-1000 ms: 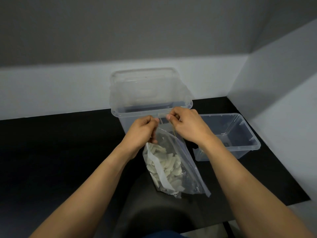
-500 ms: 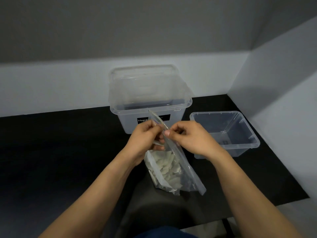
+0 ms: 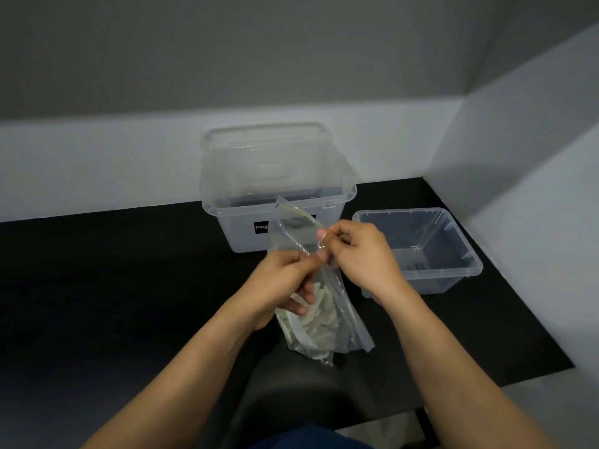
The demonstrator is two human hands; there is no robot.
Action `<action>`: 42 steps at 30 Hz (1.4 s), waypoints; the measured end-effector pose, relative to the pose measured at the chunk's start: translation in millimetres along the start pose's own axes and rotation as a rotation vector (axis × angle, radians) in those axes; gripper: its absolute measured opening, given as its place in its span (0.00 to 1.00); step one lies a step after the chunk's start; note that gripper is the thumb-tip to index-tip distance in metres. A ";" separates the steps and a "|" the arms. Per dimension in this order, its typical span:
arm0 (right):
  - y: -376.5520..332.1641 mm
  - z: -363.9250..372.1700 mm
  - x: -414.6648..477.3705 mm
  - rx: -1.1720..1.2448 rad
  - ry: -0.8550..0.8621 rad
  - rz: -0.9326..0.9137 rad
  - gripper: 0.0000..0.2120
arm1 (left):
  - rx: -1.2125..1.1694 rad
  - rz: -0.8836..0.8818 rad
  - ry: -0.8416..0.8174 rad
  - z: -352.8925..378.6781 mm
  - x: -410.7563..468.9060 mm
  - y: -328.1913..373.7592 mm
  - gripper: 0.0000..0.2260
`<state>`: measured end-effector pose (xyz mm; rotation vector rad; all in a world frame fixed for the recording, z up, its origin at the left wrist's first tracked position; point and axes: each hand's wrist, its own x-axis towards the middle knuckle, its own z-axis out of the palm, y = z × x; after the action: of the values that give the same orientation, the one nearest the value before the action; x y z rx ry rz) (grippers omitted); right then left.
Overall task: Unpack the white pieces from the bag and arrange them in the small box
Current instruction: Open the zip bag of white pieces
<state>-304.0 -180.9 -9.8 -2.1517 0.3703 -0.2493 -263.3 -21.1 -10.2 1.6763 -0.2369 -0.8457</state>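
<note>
Since half a second ago the left hand is lowered toward the near side, while the right hand is kept at much the same height, so that the two are no longer level. The top of the bag is now seen standing clear above both hands, with its mouth parted.

One wall of the clear film is pinched between thumb and curled fingers of the left hand, and the other wall is pinched by the thumb and forefinger of the right hand. The white pieces are gathered in the bottom of the bag, below the hands and over the black table. The small box is set to the right, open-topped, apart from the bag.

Behind the bag a large box is stood under its lid; its black label is half covered by the film, and only the first letters can be read. The near left corner of the small box is hidden by the right wrist. The pieces cannot be counted through the creased film, and it cannot be told whether the bag's bottom rests on the table.
</note>
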 end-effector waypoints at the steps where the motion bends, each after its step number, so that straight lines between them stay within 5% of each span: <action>1: -1.2 1.2 -2.1 0.035 -0.006 0.007 0.12 | -0.055 -0.002 -0.016 2.8 1.4 -3.1 0.17; 4: -1.5 -2.6 -9.2 0.140 -0.042 0.070 0.09 | -0.215 0.034 0.043 4.1 3.3 -5.4 0.11; 9: -0.9 -15.6 -21.7 -0.071 -0.169 0.064 0.07 | -0.280 0.101 0.115 10.0 2.0 -8.6 0.05; 16: 18.7 -19.9 -23.0 -0.117 0.041 0.113 0.09 | -0.217 0.116 0.251 -2.4 -6.0 -15.5 0.10; 22: 7.9 -9.4 -36.9 0.091 -0.006 0.029 0.07 | -0.142 -0.050 0.003 11.2 -17.9 -20.5 0.17; 26: 9.8 -11.0 -48.2 0.035 -0.081 0.057 0.12 | -0.255 0.028 0.015 19.3 -12.0 -24.3 0.13; 30: 18.7 -17.9 -55.5 -0.095 -0.175 0.042 0.05 | -0.288 0.029 0.064 22.6 -12.1 -26.8 0.09; 36: 26.7 -21.4 -47.8 -0.099 0.076 0.119 0.07 | -0.260 0.050 0.161 23.0 -30.9 -28.3 0.07; 42: 21.9 -24.2 -41.2 0.063 0.121 0.106 0.07 | 0.015 -0.152 -0.111 3.0 -60.5 -39.6 0.11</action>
<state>-353.9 -196.7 -15.8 -2.0532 0.5374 -0.3279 -319.6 22.8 -22.2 1.6783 -0.1934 -1.0551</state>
